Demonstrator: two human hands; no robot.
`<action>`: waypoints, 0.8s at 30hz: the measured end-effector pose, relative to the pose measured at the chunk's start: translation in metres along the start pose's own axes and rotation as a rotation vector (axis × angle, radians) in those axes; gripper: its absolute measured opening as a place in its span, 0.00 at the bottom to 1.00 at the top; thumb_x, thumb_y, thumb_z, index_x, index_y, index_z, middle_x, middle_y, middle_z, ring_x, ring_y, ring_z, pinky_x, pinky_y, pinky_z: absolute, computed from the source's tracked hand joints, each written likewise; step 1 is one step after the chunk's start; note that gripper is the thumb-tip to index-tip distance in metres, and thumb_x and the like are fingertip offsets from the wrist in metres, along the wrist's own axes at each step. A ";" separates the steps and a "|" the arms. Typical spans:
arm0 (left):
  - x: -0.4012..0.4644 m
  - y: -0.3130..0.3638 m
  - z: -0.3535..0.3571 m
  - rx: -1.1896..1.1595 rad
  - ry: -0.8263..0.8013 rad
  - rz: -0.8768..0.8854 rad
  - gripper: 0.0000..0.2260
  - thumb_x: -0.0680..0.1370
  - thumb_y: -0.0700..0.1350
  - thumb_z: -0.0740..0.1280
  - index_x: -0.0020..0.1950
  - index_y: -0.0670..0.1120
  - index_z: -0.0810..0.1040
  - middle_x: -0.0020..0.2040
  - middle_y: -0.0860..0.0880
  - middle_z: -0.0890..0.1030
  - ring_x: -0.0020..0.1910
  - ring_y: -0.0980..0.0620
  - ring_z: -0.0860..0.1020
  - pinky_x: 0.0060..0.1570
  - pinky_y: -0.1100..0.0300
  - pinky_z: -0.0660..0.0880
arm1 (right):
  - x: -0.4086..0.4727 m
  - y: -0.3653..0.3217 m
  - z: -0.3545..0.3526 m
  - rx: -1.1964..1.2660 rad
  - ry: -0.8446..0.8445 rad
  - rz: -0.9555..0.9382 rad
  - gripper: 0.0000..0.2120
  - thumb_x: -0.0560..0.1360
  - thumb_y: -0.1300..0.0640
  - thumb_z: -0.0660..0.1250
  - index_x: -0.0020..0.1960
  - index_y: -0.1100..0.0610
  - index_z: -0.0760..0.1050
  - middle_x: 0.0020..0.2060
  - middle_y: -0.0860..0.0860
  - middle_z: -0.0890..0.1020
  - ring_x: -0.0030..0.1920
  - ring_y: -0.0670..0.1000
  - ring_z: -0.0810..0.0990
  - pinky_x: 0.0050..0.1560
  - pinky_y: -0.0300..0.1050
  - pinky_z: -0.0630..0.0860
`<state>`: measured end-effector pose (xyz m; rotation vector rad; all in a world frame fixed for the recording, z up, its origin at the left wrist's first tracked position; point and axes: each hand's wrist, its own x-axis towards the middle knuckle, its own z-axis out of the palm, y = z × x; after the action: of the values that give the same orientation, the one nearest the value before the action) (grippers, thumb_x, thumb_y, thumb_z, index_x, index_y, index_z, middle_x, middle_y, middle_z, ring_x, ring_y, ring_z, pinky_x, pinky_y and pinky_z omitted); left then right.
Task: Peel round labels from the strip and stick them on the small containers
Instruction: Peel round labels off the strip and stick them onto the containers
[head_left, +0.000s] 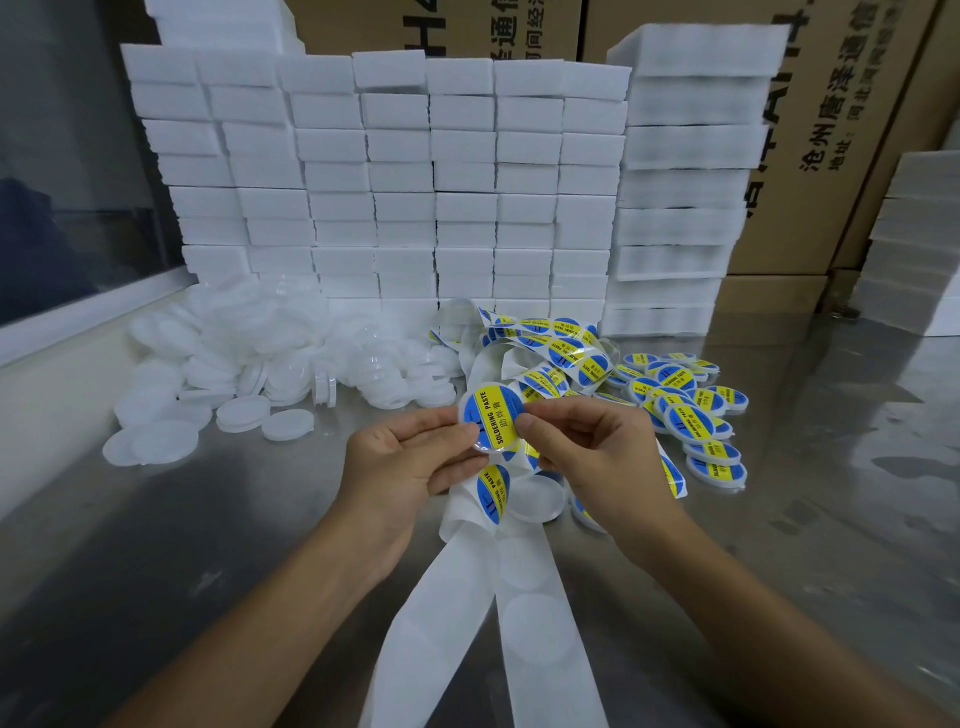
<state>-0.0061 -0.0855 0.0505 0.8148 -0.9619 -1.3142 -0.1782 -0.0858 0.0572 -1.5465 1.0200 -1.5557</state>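
Round clear container (485, 423) with glossy blue-yellow label pinched by left hand (410, 467) and right hand (597, 457), white waxy strip (467, 597) draped on brushed-steel table (208, 519)

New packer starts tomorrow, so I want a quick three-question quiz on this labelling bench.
1. True or false: both hands hold the same container.
2. The finished labelled containers lie on which side of the hands: A left, B right?
3. Fill in: the label reads "SOLDERING ____".

Key:
1. True; the left hand and right hand pinch it together.
2. B; the unlabelled containers are piled on the left.
3. PASTE.
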 end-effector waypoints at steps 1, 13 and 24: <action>0.000 0.000 0.000 0.010 0.010 0.009 0.17 0.64 0.40 0.74 0.50 0.36 0.81 0.45 0.38 0.85 0.43 0.42 0.85 0.42 0.57 0.82 | 0.000 0.000 0.000 -0.006 -0.001 -0.004 0.07 0.72 0.65 0.74 0.42 0.54 0.84 0.36 0.49 0.86 0.33 0.45 0.80 0.34 0.37 0.79; -0.003 0.000 0.005 0.193 0.082 0.161 0.12 0.68 0.33 0.75 0.36 0.50 0.86 0.39 0.43 0.86 0.36 0.46 0.85 0.36 0.61 0.80 | 0.001 0.006 -0.001 -0.256 -0.012 -0.081 0.12 0.75 0.59 0.71 0.43 0.41 0.81 0.36 0.38 0.85 0.31 0.51 0.81 0.37 0.46 0.81; -0.004 -0.005 0.008 0.293 0.072 0.212 0.10 0.67 0.32 0.76 0.38 0.47 0.85 0.39 0.44 0.86 0.38 0.49 0.85 0.39 0.60 0.81 | -0.002 0.006 0.003 -0.581 0.004 -0.111 0.08 0.77 0.54 0.67 0.52 0.49 0.84 0.28 0.32 0.78 0.33 0.44 0.82 0.38 0.45 0.78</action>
<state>-0.0153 -0.0813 0.0491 0.9474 -1.1668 -0.9682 -0.1750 -0.0866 0.0510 -2.0123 1.5008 -1.4010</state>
